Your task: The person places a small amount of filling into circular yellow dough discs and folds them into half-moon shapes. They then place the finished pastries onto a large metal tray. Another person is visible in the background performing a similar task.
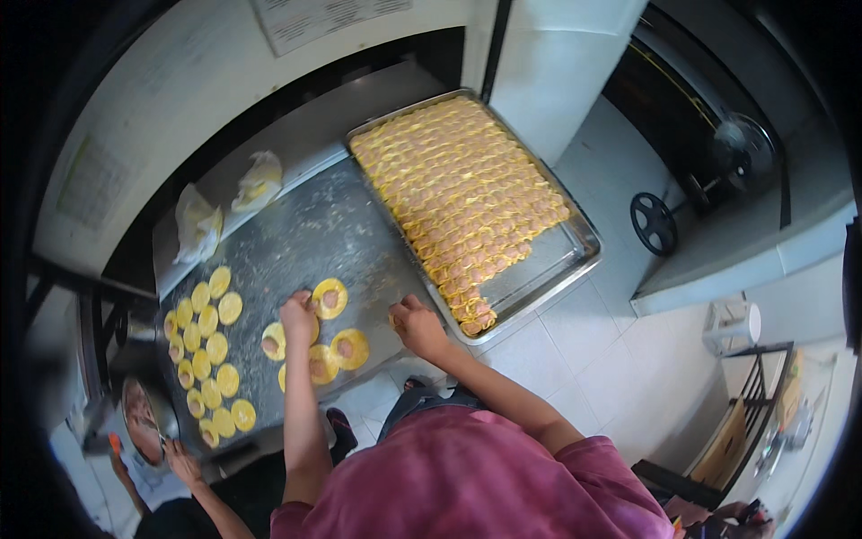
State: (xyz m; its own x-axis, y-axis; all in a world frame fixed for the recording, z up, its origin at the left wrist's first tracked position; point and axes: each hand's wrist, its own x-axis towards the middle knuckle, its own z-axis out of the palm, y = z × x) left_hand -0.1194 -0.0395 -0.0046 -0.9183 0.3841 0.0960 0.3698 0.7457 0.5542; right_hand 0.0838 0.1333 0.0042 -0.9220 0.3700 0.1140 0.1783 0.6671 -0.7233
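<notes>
On the grey metal table (325, 211) lie several round yellow dough wrappers with pinkish filling; one filled wrapper (330, 298) sits just right of my left hand (298, 312). That hand reaches down over another wrapper with bent fingers, and what the fingertips hold is hidden. Nearer me are more filled wrappers (349, 349). My right hand (416, 323) is closed at the table's right side, a bit of yellow dough showing at its fingertips. Beside it stands a large metal tray (549, 269), filled with rows of small open-topped dumplings (458, 184) except at its near right corner.
At the left, more yellow wrappers (202, 364) are laid out, some with filling. Another person's hand (184, 467) works at a bowl (148, 415) of pinkish filling. Two plastic bags (196, 225) lie at the back edge. A black handwheel (654, 224) stands at the right.
</notes>
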